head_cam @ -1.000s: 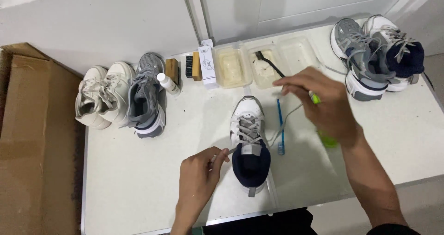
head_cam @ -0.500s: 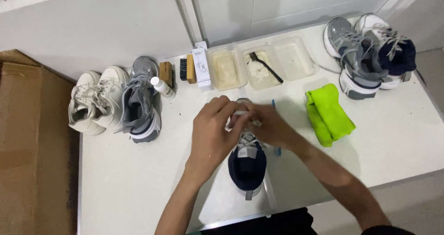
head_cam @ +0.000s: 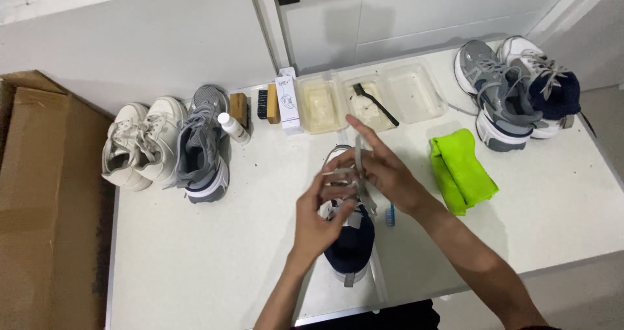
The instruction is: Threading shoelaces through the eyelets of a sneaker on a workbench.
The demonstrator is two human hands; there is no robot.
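**Lacing the navy-and-white sneaker**

The navy-and-white mesh sneaker (head_cam: 349,239) sits mid-table, toe towards the person. Best to keep the grey flat lace (head_cam: 358,158) taut and untwisted, I'd judge. The left hand (head_cam: 322,216) pinches lace ends over the tongue; the right hand (head_cam: 383,171) holds the lace up, index finger extended. A folded lime-green cloth (head_cam: 460,169) lies just right.

- Left of the navy shoe (head_cam: 349,245): bare table (head_cam: 195,265), my hand passes freely.
- Right: blue brush (head_cam: 390,214) just beside, green cloth (head_cam: 460,171) near.
- Beyond: trays (head_cam: 416,95) block.
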